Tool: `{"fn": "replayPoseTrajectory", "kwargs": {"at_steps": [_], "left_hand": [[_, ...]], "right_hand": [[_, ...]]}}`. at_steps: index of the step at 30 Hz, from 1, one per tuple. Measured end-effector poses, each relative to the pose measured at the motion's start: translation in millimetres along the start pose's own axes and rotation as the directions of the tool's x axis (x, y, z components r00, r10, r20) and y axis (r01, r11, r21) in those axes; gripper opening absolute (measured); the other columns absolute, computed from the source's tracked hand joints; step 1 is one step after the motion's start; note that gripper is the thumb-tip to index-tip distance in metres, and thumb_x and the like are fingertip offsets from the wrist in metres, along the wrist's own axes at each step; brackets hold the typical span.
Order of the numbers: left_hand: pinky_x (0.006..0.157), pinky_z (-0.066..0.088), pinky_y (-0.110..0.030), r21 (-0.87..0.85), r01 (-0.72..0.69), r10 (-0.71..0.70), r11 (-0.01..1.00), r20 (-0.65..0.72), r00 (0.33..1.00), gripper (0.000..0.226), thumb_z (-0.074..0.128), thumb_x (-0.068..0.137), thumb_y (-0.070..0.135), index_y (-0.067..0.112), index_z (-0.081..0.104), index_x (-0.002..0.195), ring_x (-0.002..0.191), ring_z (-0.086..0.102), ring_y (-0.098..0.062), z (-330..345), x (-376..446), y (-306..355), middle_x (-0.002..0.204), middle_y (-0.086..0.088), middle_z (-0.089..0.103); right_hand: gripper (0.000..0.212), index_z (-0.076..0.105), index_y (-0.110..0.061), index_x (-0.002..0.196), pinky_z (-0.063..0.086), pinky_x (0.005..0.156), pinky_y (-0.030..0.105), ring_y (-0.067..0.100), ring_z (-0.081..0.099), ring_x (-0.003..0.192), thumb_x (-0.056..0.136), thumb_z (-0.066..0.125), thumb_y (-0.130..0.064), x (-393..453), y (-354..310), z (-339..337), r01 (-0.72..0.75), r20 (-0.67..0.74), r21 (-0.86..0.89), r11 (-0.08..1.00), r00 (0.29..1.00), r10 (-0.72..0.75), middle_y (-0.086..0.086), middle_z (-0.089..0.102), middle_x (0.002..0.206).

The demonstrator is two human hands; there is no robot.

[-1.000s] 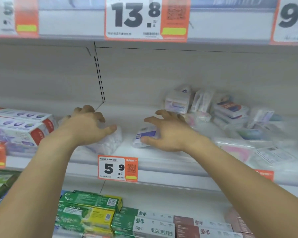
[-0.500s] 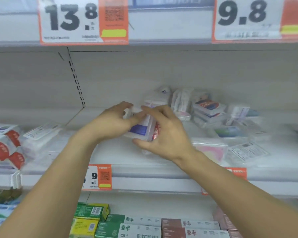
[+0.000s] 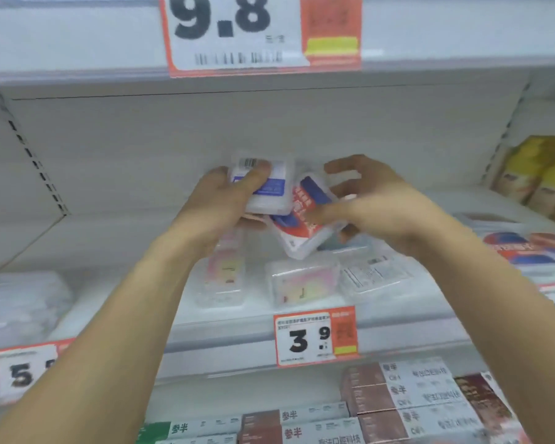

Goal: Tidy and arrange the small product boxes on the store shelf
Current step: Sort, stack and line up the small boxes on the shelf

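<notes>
Change, head view: both hands raised off the shelf since half a second ago, boxes lifted with them; price tags shifted left in view.
Left hand (image 3: 218, 206): curled round a clear box with blue label (image 3: 266, 187), thumb laid across its barcode end, fingers behind; held above the shelf at 12 o'clock of the scene's centre.
Right hand (image 3: 375, 213): blurred; thumb side pressed on a red-and-blue box (image 3: 305, 219), upper fingers spread loosely apart, so only a partial grip; full hold could not be told.
Red-and-blue box: tilted, its upper corner touching the blue-label box, at 3 o'clock of it.
Shelf (image 3: 109, 245): white, carrying two clear boxes with pink-yellow labels (image 3: 302, 283) at 6 o'clock of the hands, plus a clear box with printed back (image 3: 372, 274) at 5 o'clock.
Price tags: 9.8 tag (image 3: 237, 33) at 12 o'clock, 3.9 tag (image 3: 314, 338) at 6 o'clock.
Lower shelf: brown-and-white cartons (image 3: 398, 395) at 5 o'clock.
Far right: yellow cartons (image 3: 539, 171) at 3 o'clock.
</notes>
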State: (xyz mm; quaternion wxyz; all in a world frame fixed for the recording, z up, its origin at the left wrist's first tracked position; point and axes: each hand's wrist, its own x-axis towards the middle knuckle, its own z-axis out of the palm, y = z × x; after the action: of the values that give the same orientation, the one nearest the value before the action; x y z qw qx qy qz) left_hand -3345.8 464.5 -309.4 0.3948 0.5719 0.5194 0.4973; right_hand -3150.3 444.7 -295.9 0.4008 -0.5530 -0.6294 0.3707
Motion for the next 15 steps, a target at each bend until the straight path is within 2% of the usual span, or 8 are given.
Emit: {"fn": "replayPoseTrajectory", "kwargs": {"at_steps": [2,3,4,6,9,11,12,15], "left_hand": [[0.045,0.052,-0.019,0.135,-0.006,0.015,0.991,-0.067,0.998,0.033,0.054,0.095,0.043,0.011,0.056,0.105,0.059,0.07,-0.019,24,4,3,0.092,-0.001,0.068],[0.041,0.049,-0.018,0.136,0.022,-0.01,0.99,-0.087,0.996,0.036,0.051,0.095,0.044,0.011,0.051,0.109,0.051,0.068,-0.019,37,6,5,0.096,-0.001,0.065],[0.044,0.052,-0.021,0.083,0.06,-0.054,0.995,-0.071,0.996,0.037,0.05,0.096,0.042,0.01,0.048,0.114,0.05,0.068,-0.021,52,7,8,0.101,-0.002,0.063],[0.065,0.061,-0.037,-0.066,0.105,-0.105,0.992,0.009,0.994,0.029,0.054,0.095,0.027,0.009,0.047,0.116,0.065,0.072,-0.03,90,7,14,0.108,-0.005,0.061],[0.074,0.061,-0.042,-0.073,0.002,0.001,0.997,0.047,0.999,0.021,0.058,0.087,0.01,0.014,0.051,0.106,0.079,0.073,-0.025,150,9,15,0.102,-0.002,0.064],[0.076,0.059,-0.04,0.001,-0.083,0.083,0.997,0.037,0.996,0.023,0.058,0.081,0.01,0.017,0.056,0.103,0.084,0.07,-0.024,190,11,12,0.097,0.0,0.067],[0.076,0.057,-0.034,0.068,-0.122,0.12,0.99,0.03,0.992,0.025,0.058,0.081,0.013,0.018,0.057,0.106,0.087,0.067,-0.024,209,13,11,0.099,0.0,0.068],[0.067,0.041,-0.024,0.219,-0.211,0.203,0.953,0.061,0.977,0.028,0.06,0.086,0.017,0.018,0.06,0.115,0.094,0.062,-0.023,260,18,7,0.108,-0.003,0.067]], "right_hand": [[0.057,0.054,-0.018,0.123,0.051,0.045,0.027,0.021,0.062,0.06,0.074,0.082,-0.014,4,9,-38,-0.023,-0.188,-0.047,0.999,0.982,0.014,0.011,0.065,0.105],[0.052,0.054,-0.018,0.121,0.049,0.044,0.027,0.02,0.058,0.052,0.076,0.081,-0.017,6,14,-57,-0.03,-0.289,-0.074,0.997,0.957,0.008,0.01,0.064,0.1],[0.049,0.053,-0.018,0.119,0.049,0.043,0.028,0.019,0.057,0.047,0.078,0.079,-0.02,7,19,-76,-0.04,-0.375,-0.091,0.995,0.927,0.003,0.007,0.062,0.094],[0.043,0.051,-0.02,0.119,0.054,0.043,0.028,0.02,0.064,0.05,0.083,0.075,-0.024,8,33,-111,-0.058,-0.483,-0.065,0.996,0.875,0.02,0.004,0.063,0.09],[0.042,0.048,-0.021,0.12,0.059,0.048,0.031,0.028,0.071,0.074,0.086,0.072,-0.02,10,61,-152,-0.105,-0.525,0.07,0.992,0.842,0.126,0.01,0.067,0.096],[0.043,0.049,-0.023,0.112,0.061,0.055,0.036,0.031,0.072,0.076,0.08,0.078,-0.015,12,85,-173,-0.17,-0.518,0.119,0.978,0.83,0.207,0.011,0.069,0.101],[0.041,0.05,-0.022,0.105,0.062,0.057,0.038,0.034,0.073,0.075,0.079,0.078,-0.012,13,95,-182,-0.189,-0.507,0.131,0.973,0.831,0.23,0.015,0.069,0.105],[0.034,0.05,-0.012,0.106,0.062,0.059,0.038,0.036,0.075,0.075,0.081,0.075,-0.009,10,111,-200,-0.202,-0.516,0.124,0.971,0.823,0.237,0.019,0.07,0.107]]}}
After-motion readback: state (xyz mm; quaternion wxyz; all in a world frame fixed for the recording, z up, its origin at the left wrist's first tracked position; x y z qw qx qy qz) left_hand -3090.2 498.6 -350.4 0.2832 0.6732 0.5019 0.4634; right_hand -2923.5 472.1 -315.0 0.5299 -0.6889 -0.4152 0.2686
